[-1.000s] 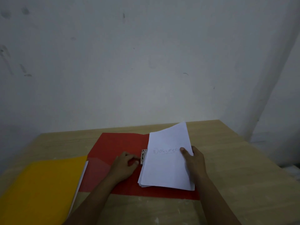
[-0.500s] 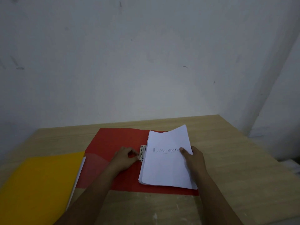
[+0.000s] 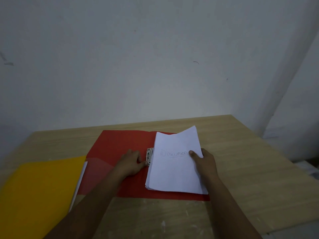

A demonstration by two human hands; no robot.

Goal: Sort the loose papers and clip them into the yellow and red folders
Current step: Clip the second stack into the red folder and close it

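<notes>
Left hand [image 3: 131,162] shifted nearer clip [image 3: 149,156], fingers curled.

My paper stack [image 3: 174,171] lies on the open folder's [image 3: 120,144] right half, clip [image 3: 149,155] at its left; closed folder [image 3: 39,192] far left on the table [image 3: 241,178].

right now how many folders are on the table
2: a red folder lying open mid-table under the paper stack, and a yellow folder closed at the left.
</notes>
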